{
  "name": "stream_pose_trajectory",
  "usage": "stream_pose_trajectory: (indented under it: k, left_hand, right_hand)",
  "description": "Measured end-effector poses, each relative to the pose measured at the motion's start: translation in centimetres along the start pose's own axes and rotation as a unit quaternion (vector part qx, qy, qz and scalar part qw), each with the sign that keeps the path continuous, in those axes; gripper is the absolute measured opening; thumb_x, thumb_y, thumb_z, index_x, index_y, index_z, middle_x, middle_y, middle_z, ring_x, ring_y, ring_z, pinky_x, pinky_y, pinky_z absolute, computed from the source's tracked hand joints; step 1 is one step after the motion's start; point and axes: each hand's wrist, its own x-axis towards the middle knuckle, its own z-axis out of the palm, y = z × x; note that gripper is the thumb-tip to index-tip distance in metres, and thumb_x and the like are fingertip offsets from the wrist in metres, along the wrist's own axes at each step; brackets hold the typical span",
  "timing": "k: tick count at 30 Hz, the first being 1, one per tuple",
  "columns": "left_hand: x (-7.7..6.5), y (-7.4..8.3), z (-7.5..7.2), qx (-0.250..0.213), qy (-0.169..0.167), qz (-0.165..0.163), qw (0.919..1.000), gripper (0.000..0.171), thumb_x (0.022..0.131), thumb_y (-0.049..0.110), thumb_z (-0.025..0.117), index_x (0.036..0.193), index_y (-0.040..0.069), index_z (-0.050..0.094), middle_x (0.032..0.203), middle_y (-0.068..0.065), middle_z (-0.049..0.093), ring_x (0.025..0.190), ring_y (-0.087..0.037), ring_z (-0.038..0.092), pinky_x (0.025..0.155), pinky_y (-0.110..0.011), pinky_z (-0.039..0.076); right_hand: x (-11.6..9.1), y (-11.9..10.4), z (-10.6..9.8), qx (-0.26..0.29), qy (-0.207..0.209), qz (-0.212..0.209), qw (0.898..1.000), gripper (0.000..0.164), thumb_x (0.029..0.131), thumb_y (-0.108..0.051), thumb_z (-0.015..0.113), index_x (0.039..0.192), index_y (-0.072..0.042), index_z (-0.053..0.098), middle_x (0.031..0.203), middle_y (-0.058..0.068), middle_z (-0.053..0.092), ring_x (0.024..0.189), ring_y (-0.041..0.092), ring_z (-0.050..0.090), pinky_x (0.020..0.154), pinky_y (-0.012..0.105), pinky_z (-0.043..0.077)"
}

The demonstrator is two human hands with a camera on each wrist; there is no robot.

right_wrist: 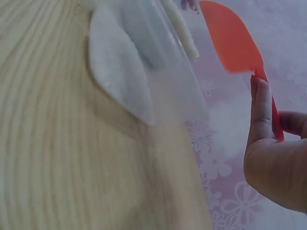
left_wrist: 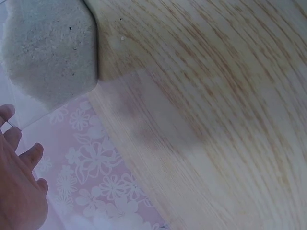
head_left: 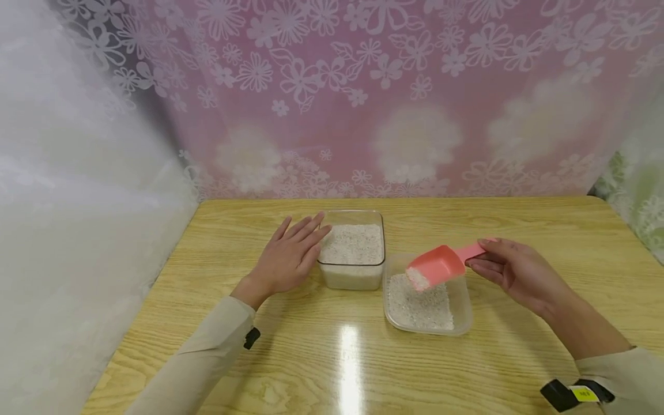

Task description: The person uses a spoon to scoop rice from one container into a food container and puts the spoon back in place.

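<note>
My right hand (head_left: 524,274) grips the handle of a pink scoop (head_left: 438,265), which is tilted above a frosted plastic container (head_left: 464,314). Some white grains that look like rice lie at the scoop's front lip, and more rice (head_left: 420,305) covers the container's bottom. In the right wrist view the scoop (right_wrist: 232,38) shows from its underside, the handle between thumb and fingers. With fingers spread and nearly straight, my left hand (head_left: 287,256) touches the left rim of a clear, dark-rimmed container (head_left: 353,276). Rice (head_left: 355,242) fills much of that container.
Both containers stand close together on a wood-grain table (head_left: 290,369). Behind the table's far edge hangs a pink curtain (head_left: 332,115) with white flowers. A whitish sheet (head_left: 93,202) borders the left side. Black straps sit on both sleeves.
</note>
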Motion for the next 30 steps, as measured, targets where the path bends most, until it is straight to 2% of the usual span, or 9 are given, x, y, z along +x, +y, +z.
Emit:
stream_pose_trajectory:
  k: [6, 15, 22, 30]
  left_hand:
    - [0.0, 0.1, -0.1, 0.002, -0.007, -0.003, 1.0, 0.05, 0.105, 0.038, 0.019, 0.15, 0.023, 0.035, 0.158, 0.002, 0.019, 0.142, -0.018, 0.019, 0.115, -0.046, 0.005]
    - [0.0, 0.0, -0.3, 0.007, -0.008, -0.005, 0.9999, 0.05, 0.105, 0.038, 0.02, 0.15, 0.024, 0.034, 0.158, 0.004, 0.017, 0.143, -0.016, 0.017, 0.115, -0.045, 0.003]
    - [0.0, 0.1, -0.2, 0.006, -0.003, -0.002, 1.0, 0.049, 0.105, 0.038, 0.021, 0.15, 0.024, 0.034, 0.157, 0.003, 0.018, 0.142, -0.019, 0.021, 0.115, -0.046, 0.004]
    - [-0.1, 0.0, -0.2, 0.003, -0.003, -0.002, 1.0, 0.05, 0.105, 0.039, 0.019, 0.15, 0.024, 0.034, 0.157, 0.003, 0.018, 0.142, -0.019, 0.02, 0.115, -0.045, 0.004]
  right_hand:
    - [-0.7, 0.7, -1.1, -0.019, -0.03, 0.016, 0.999, 0.028, 0.105, -0.006, 0.035, 0.108, 0.002, 0.062, 0.1, 0.016, 0.067, 0.094, 0.023, 0.068, 0.086, 0.031, 0.051]
    - [-1.0, 1.1, -1.9, -0.043, -0.054, 0.02, 0.997, 0.031, 0.105, -0.005, 0.035, 0.112, 0.002, 0.064, 0.102, 0.016, 0.067, 0.095, 0.023, 0.068, 0.087, 0.032, 0.051]
    - [-1.1, 1.2, -1.7, -0.089, -0.047, 0.017, 0.995, 0.03, 0.104, -0.003, 0.036, 0.113, 0.002, 0.064, 0.104, 0.016, 0.068, 0.095, 0.022, 0.068, 0.086, 0.034, 0.051]
    - [-1.1, 1.2, -1.1, -0.136, -0.013, 0.011, 0.991, 0.028, 0.103, -0.005, 0.04, 0.113, -0.002, 0.066, 0.101, 0.014, 0.068, 0.092, 0.02, 0.068, 0.083, 0.033, 0.052]
